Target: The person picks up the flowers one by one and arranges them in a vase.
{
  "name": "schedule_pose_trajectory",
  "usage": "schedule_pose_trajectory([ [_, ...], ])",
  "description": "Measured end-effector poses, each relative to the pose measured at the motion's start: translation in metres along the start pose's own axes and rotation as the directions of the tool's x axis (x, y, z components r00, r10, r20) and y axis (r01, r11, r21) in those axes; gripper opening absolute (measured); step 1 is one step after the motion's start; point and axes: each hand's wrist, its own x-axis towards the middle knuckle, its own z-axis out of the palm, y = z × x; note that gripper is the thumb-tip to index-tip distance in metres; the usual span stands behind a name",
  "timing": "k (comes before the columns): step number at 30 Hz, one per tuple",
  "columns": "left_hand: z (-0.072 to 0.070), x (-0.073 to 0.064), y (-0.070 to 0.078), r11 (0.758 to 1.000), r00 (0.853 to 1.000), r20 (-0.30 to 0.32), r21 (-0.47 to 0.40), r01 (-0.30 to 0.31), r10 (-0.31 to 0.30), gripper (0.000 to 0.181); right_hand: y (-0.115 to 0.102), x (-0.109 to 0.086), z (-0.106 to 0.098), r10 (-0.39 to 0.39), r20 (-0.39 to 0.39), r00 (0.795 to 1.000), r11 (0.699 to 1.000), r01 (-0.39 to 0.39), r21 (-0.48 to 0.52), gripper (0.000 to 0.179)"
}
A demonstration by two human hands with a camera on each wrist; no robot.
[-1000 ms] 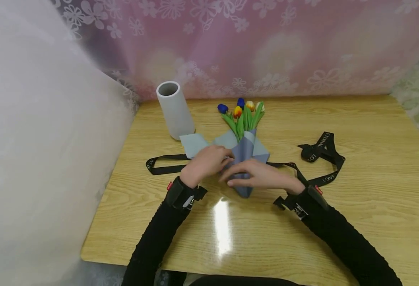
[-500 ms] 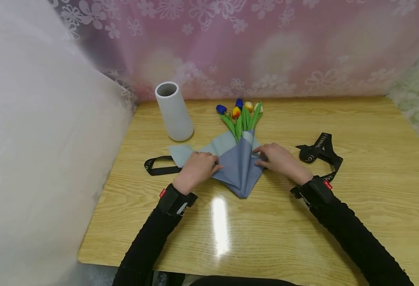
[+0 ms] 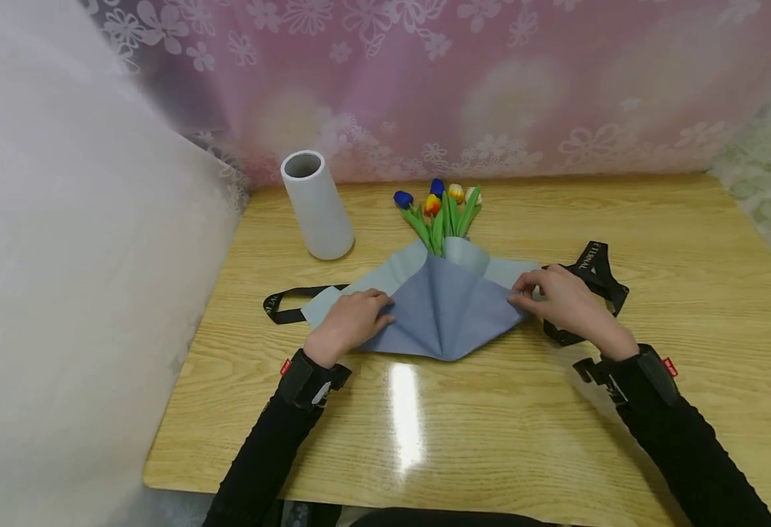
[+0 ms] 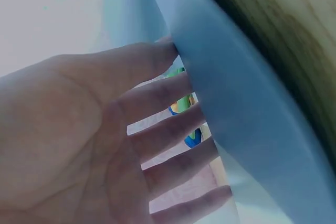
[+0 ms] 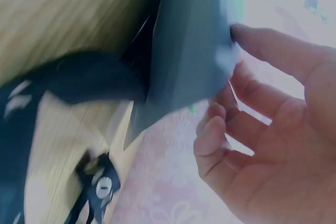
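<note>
A bouquet of tulips (image 3: 432,204), with blue, orange-red and pale blooms on green stems, lies on the table with its lower stems covered by two-tone blue wrapping paper (image 3: 448,307). My left hand (image 3: 352,320) rests at the paper's left side; in the left wrist view its fingers (image 4: 168,135) are straight and spread, tips right at the sheet's edge. The paper's right edge is pinched between thumb and fingertips of my right hand (image 3: 566,300). Black lettered ribbon (image 3: 287,317) shows left of the paper, and more ribbon (image 3: 599,274) curls behind my right hand.
An off-white vase (image 3: 320,212) stands upright at the back left of the wooden table (image 3: 464,432). Behind the table hangs a pink flowered curtain (image 3: 385,95). White sheeting (image 3: 89,278) borders the left side.
My right hand has moved from over the bouquet out to the right, pulling the folded wrapping paper open. The left hand has shifted slightly left; tulips and vase stay put.
</note>
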Motion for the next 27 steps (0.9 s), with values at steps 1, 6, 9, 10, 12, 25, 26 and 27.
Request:
schedule_pose_trajectory([
  [1,0.000,-0.001,0.000,1.000,1.000,0.006,0.009,0.004,-0.004,0.038,0.001,-0.005,-0.002,0.004,0.023,1.000,1.000,-0.004,-0.003,0.012],
  [6,0.000,-0.005,-0.001,1.000,1.000,0.020,-0.007,0.010,-0.010,0.042,0.007,-0.027,-0.002,0.024,0.149,0.989,1.000,-0.027,0.015,0.016],
  [9,0.002,-0.008,-0.006,0.999,1.000,0.002,-0.046,-0.025,0.025,0.047,0.011,-0.035,0.002,0.055,0.211,0.976,0.997,-0.065,0.041,0.017],
  [10,0.004,-0.009,-0.008,0.997,0.999,-0.009,-0.060,-0.041,0.040,0.049,0.011,-0.037,0.003,0.064,0.232,0.971,0.996,-0.077,0.049,0.018],
  [12,0.006,-0.013,-0.012,0.994,0.998,-0.022,-0.086,-0.065,0.064,0.054,0.012,-0.040,0.005,0.073,0.264,0.962,0.994,-0.091,0.055,0.019],
  [25,0.019,-0.040,-0.027,0.991,0.995,0.085,-0.128,-0.034,0.045,0.071,0.013,-0.066,0.009,0.035,0.431,0.902,0.990,-0.091,0.110,0.021],
  [26,0.019,-0.040,-0.027,0.991,0.995,0.081,-0.126,-0.042,0.052,0.071,0.013,-0.068,0.009,0.031,0.417,0.909,0.992,-0.079,0.099,0.020],
  [27,0.020,-0.040,-0.028,0.990,0.996,0.065,-0.131,-0.047,0.056,0.071,0.013,-0.068,0.009,0.029,0.398,0.917,0.994,-0.069,0.086,0.020],
])
